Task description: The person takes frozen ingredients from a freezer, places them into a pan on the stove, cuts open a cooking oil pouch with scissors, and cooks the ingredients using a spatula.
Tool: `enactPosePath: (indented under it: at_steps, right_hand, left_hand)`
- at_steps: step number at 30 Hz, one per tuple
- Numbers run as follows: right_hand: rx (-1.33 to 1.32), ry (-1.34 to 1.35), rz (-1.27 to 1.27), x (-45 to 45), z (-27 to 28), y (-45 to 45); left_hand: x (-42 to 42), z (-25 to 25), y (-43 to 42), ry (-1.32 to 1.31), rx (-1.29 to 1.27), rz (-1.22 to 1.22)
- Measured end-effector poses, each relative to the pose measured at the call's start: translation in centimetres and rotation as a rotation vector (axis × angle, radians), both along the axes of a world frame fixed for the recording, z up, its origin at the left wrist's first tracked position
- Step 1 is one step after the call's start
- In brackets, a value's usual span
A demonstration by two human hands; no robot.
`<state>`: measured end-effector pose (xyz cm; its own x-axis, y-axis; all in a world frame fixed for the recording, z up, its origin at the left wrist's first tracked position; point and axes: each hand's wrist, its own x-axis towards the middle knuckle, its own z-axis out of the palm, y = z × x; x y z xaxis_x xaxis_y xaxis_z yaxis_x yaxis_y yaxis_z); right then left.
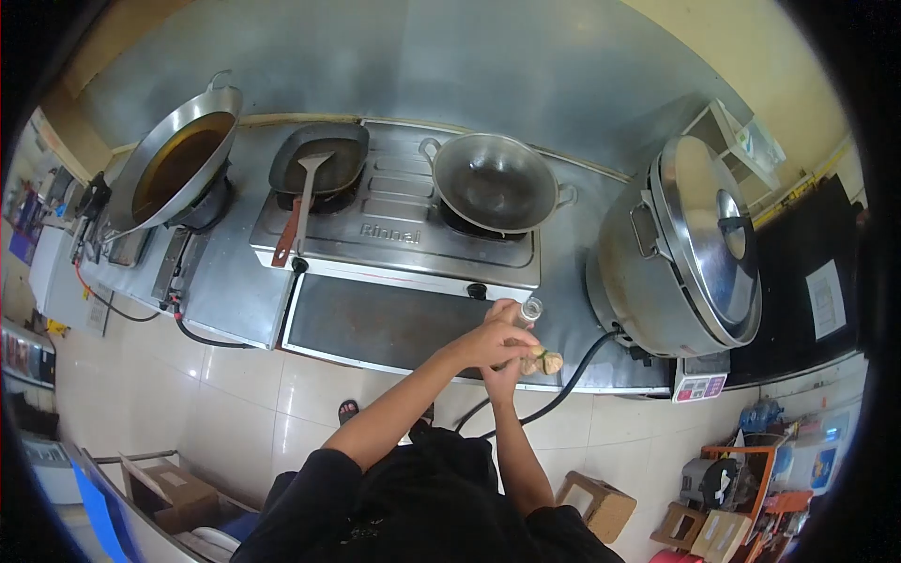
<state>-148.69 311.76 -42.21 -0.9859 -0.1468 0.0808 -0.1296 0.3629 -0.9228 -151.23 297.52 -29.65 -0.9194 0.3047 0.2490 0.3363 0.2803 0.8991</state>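
Both my hands are close together over the counter's front edge, below the stove. My left hand (490, 344) crosses over the right, its fingers closed on a small lumpy beige thing with a green band (547, 360); its kind I cannot make out. Behind and partly under it, my right hand (503, 377) reaches up, and its fingers seem wrapped round a small clear jar (531, 310). The left hand hides much of the right. Just above the hands is the Rinnai two-burner stove (399, 253), with a control knob (477, 292) nearest.
On the stove stand a two-handled wok (495, 183) and a square pan (320, 159) with a spatula (298, 211). A large wok of brown liquid (183, 169) stands left. A big lidded pot (629, 244), black hose (577, 371) and scale (700, 387) are right.
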Motion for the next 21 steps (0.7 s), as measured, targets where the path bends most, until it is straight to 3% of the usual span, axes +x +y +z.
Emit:
enactPosePath:
  at_steps: [3,4,7,9,13,21]
  right_hand:
    - [-0.189,0.186,-0.007,-0.6,2.0,0.5]
    - [-0.216,0.11,0.021,-0.3,5.4,0.5]
    - [-0.125,0.294,-0.039,-1.9,8.3,2.6]
    - [0.068,0.164,-0.023,-2.3,13.2,3.6]
    - [0.322,0.145,0.011,-3.6,19.3,5.1]
    - [0.555,0.255,0.051,-6.0,25.5,4.7]
  left_hand:
    - [1.2,3.2,-0.8,0.077,0.1,0.112]
    - [1.7,4.4,-1.6,0.14,0.095,0.149]
    - [4.5,6.8,-5.9,0.234,0.114,0.265]
    - [7.9,6.9,-9.1,0.165,0.176,0.348]
    - [15.8,3.0,-14.1,0.072,0.401,0.49]
    - [35.3,-5.3,-19.0,-0.224,0.543,0.998]
